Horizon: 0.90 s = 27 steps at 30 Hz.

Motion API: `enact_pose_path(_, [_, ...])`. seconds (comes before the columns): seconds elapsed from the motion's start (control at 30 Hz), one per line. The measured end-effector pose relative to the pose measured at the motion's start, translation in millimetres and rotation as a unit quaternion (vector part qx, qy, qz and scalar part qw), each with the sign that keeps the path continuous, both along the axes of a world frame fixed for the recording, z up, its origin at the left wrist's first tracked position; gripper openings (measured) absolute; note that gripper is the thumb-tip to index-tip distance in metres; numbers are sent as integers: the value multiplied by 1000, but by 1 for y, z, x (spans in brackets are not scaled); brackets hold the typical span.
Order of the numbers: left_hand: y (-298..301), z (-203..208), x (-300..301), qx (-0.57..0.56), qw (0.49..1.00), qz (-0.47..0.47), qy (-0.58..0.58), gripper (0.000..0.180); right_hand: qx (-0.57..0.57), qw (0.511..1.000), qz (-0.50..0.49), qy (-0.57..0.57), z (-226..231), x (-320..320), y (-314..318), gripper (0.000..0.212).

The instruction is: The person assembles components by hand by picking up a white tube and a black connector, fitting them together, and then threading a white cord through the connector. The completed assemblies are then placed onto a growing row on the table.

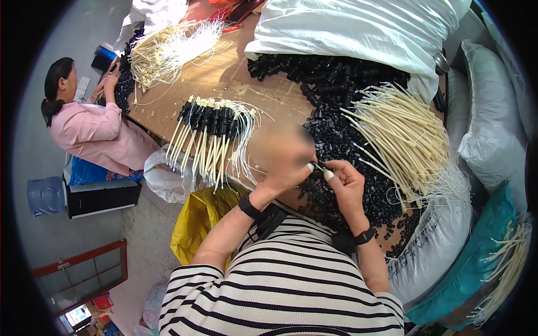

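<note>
Over the table's near edge, my left hand (286, 178) and my right hand (348, 187) meet, fingertips pinched around a small black plastic piece (318, 166). White covers wrap a fingertip on each hand. A blurred patch hides part of my left hand's far side. Beneath and beyond them spreads a heap of small black plastic parts (332, 134). To the right lies a large bundle of cream sticks (403, 134) with thin white strands. Left of my hands, a row of cream sticks with black sleeves (207, 120) lies on the tabletop, white strands trailing beside it.
Larger black tubular parts (330, 78) spill from a white sack (353, 28) at the back. Another cream bundle with white strands (174, 50) lies far left. A person in pink (92, 126) works there. Filled sacks (490, 117) crowd the right; a yellow bag (196, 221) hangs below.
</note>
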<state>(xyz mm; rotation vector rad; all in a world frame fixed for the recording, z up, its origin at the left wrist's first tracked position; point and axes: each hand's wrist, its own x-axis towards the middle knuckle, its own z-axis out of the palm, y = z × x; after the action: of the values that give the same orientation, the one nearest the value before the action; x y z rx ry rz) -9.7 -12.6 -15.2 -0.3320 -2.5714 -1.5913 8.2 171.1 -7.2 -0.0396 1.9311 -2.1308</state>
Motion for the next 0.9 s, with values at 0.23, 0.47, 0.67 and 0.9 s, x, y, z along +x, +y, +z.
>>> enact_pose_path(0.23, [5, -9, 11, -83, 984, -154, -33, 38, -286, 950, -18, -125, 14, -5, 22, 10])
enact_pose_path(0.47, [-4, -3, 6, -71, 992, -83, -66, 35, -32, 996, -81, -11, 11, -15, 34, 12])
enact_pose_path(0.67, [-9, 5, 9, -61, 991, -105, -52, 39, 649, 622, -154, 411, 40, -23, 34, 47])
enact_pose_path(0.9, [-6, 18, 9, -59, 997, -37, -30, 35, 220, 958, 120, 136, -7, -17, 34, 29])
